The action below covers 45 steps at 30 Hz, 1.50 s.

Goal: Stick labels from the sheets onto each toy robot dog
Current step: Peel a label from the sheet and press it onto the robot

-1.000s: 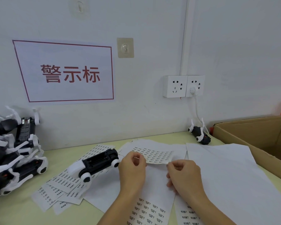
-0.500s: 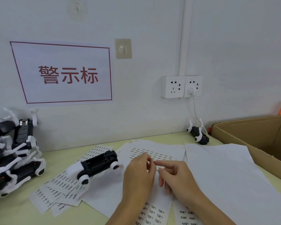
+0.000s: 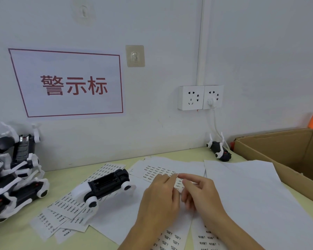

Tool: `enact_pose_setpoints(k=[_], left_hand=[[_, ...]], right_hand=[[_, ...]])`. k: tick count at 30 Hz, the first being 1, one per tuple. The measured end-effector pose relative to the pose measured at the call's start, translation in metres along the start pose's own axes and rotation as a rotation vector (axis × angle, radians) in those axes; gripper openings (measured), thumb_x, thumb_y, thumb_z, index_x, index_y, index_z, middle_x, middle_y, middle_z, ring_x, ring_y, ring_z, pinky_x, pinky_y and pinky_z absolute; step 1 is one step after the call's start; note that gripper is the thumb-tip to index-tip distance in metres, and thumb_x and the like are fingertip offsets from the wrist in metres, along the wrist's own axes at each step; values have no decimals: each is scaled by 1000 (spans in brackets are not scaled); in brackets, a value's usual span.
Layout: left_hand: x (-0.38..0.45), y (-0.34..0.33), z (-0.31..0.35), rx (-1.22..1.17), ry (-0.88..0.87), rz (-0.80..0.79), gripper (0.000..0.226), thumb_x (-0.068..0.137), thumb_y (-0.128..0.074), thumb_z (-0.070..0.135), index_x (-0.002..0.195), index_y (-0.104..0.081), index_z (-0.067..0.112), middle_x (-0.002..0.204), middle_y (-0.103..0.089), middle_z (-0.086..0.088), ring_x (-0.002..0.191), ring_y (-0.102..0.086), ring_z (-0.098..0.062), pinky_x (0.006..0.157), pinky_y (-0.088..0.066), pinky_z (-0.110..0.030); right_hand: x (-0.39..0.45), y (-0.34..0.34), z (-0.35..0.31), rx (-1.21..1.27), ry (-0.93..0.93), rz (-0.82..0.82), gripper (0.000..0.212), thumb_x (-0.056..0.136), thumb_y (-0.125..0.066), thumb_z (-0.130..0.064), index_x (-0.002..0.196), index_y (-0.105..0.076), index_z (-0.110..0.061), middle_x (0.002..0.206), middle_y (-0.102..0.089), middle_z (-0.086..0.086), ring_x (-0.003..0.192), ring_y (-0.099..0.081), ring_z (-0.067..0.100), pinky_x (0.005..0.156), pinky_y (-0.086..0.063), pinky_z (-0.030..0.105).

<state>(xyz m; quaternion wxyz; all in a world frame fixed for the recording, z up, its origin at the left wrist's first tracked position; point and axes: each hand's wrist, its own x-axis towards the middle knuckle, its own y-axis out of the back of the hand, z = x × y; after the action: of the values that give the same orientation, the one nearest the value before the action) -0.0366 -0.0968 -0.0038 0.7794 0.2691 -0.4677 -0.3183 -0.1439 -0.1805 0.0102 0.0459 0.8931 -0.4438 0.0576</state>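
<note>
A black-and-white toy robot dog (image 3: 105,186) lies on its back on the table, left of my hands. My left hand (image 3: 159,197) and my right hand (image 3: 201,193) are close together above the papers, their fingertips meeting. Between them they pinch a small label strip (image 3: 178,183), which is mostly hidden by the fingers. A printed label sheet (image 3: 157,170) lies just behind my hands. More label sheets (image 3: 170,239) lie under my wrists.
Several toy robot dogs (image 3: 11,177) are piled at the left edge. One more dog (image 3: 219,150) lies by the wall under the socket. Cut label strips (image 3: 65,210) spread under the near dog. An open cardboard box (image 3: 278,150) stands at the right, with blank paper (image 3: 251,195) beside it.
My hands held the label strip stretched out between them. They have come together, so the strip is now bunched between the fingertips. The dogs have not moved.
</note>
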Motion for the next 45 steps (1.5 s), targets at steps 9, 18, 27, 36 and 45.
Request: enact_pose_setpoints(k=[9,18,27,36,45], left_hand=[[37,72,-3,-41,349,90,37,92,-47,9,116,-70,24,115,-69,3,103,-64,-16,93,-52,-34],[31,153,-41,480,610,-778,68,89,-56,31,149,-26,28,109,-58,9,81,-58,-13,68,-46,-24],[31,145,-53,203,660,-451,52,83,-74,36,121,-43,19,102,-58,3,80,-59,-13,64,-47,-25],[40,128,-33,-662,519,-233,52,88,-74,35,124,-50,63,100,-77,3,87,-74,-16,73,-56,-33],[45,125,-14,-1034,391,-260,64,90,-69,6,128,-59,57,111,-73,-15,81,-70,-31,60,-50,-34]], right_hand=[[7,6,3,129,-87,30,21,92,-51,-1,90,-67,-15,59,-61,15,44,-48,20,43,-35,27],[7,6,3,107,-105,20,23,87,-42,7,88,-57,-10,59,-60,17,44,-46,21,43,-34,27],[-6,-1,0,-29,84,-19,16,91,-51,7,95,-51,-8,60,-61,8,51,-53,19,51,-43,30],[-17,-15,-5,-299,481,11,25,86,-66,1,91,-56,-21,78,-63,-3,64,-56,12,56,-46,21],[4,-11,-108,-97,432,-268,11,84,-60,-22,78,-61,-13,52,-53,9,47,-42,21,45,-37,25]])
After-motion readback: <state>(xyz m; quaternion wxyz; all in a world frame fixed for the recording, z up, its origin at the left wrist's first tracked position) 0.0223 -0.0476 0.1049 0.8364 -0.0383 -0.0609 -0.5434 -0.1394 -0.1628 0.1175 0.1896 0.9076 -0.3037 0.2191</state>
